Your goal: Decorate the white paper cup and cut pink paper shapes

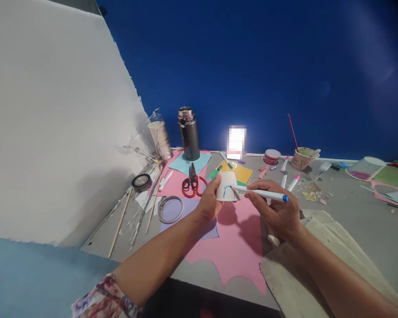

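Tip of the blue marker (pixel 262 193) touches the side of the paper cup (pixel 227 185), and its barrel runs off right into your right hand (pixel 277 214), fingers pinching it. Your left hand (pixel 208 201) grips the cup from the left, held just above the pink paper (pixel 239 247).

pixelated object (pixel 236 141), marker tip (pixel 232 187) hidden

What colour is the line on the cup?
Blue, like the cap of the marker; the cup is white. Head view.
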`<act>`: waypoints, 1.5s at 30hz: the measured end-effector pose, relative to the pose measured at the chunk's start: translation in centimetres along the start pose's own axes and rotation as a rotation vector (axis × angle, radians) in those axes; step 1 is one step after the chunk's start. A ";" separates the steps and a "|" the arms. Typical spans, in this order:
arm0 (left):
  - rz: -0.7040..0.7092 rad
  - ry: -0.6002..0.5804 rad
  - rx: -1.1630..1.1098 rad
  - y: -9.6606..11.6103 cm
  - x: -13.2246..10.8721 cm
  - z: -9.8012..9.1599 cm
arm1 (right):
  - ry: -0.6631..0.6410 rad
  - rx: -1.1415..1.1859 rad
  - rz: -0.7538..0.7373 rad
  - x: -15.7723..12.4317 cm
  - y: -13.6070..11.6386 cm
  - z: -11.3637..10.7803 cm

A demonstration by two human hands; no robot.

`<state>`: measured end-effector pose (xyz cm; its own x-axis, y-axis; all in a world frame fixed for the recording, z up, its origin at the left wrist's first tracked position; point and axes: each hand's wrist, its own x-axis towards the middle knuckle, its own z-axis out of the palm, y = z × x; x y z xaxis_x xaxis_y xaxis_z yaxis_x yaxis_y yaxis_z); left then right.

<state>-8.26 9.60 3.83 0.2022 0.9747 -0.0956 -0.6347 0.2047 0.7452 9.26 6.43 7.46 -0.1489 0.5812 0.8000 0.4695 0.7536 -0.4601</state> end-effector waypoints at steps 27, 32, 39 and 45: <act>-0.005 -0.013 -0.050 0.2 0.1 0.1 | 0.048 -0.035 -0.097 0.1 0.0 0.1; -0.005 -0.003 -0.046 0.1 0.1 0.1 | 0.035 -0.042 -0.083 0.1 0.1 -0.1; 0.005 -0.027 -0.045 0.2 0.1 0.1 | 0.052 -0.043 -0.063 0.0 0.1 0.0; 0.012 -0.023 -0.031 0.0 0.2 -0.2 | 0.054 -0.009 -0.038 0.0 0.1 0.0</act>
<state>-8.35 9.85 3.72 0.2109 0.9749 -0.0711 -0.6601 0.1957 0.7253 9.36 6.51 7.41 -0.1192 0.5348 0.8365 0.4720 0.7717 -0.4261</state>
